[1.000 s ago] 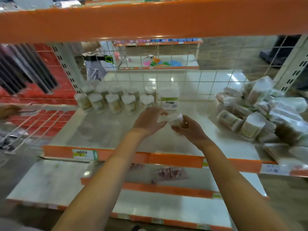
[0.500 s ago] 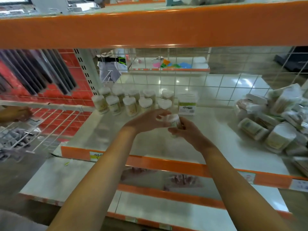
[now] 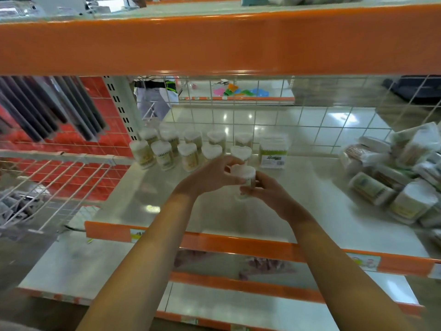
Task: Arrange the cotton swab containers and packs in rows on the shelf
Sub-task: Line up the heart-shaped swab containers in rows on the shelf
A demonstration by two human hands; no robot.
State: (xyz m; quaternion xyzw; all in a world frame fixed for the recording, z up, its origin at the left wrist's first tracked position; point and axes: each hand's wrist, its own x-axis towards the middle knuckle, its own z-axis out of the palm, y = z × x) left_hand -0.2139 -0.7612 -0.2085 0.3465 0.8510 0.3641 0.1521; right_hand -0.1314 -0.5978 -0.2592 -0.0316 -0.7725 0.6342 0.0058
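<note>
Both hands have carried the round, white-lidded swab container (image 3: 244,181) nearer the shelf's (image 3: 152,199) back rows (image 3: 191,149). Left hand (image 3: 210,175) and right hand (image 3: 269,194) pinch its clear plastic sides; wrapped packs (image 3: 391,177) heap at the right edge.
</note>
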